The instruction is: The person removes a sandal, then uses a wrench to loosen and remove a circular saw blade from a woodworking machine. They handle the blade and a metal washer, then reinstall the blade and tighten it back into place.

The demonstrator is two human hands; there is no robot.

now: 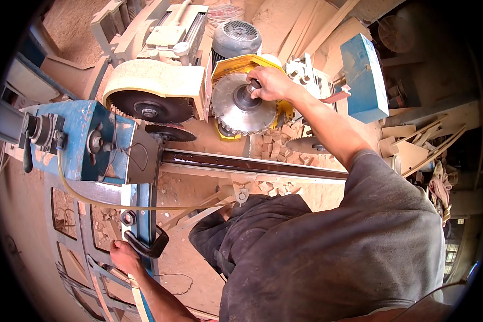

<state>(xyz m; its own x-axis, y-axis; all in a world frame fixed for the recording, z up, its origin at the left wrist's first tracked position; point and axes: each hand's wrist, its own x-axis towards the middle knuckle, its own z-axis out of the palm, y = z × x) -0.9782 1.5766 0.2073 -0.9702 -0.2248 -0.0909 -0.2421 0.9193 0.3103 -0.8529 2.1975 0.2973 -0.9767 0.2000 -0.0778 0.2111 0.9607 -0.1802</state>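
My right hand [272,83] reaches far forward and is closed on a dark round arbor nut [255,84]. The nut sits at the hub of a shiny toothed circular saw blade [235,110], which stands upright in front of a yellow guard [244,63]. At the lower left, my left hand [125,256] grips the edge of a blue machine rail [140,216]; part of its fingers is hidden. Close beside it, a black curved handle [153,244] juts from the rail.
Left of my right hand, a dark saw blade [153,106] sits under a cream guard [154,78]. A grey motor [237,38] stands behind. A dark slide beam [252,164] crosses in front of me. Wood offcuts [278,144] lie below, and a blue box [363,78] stands right.
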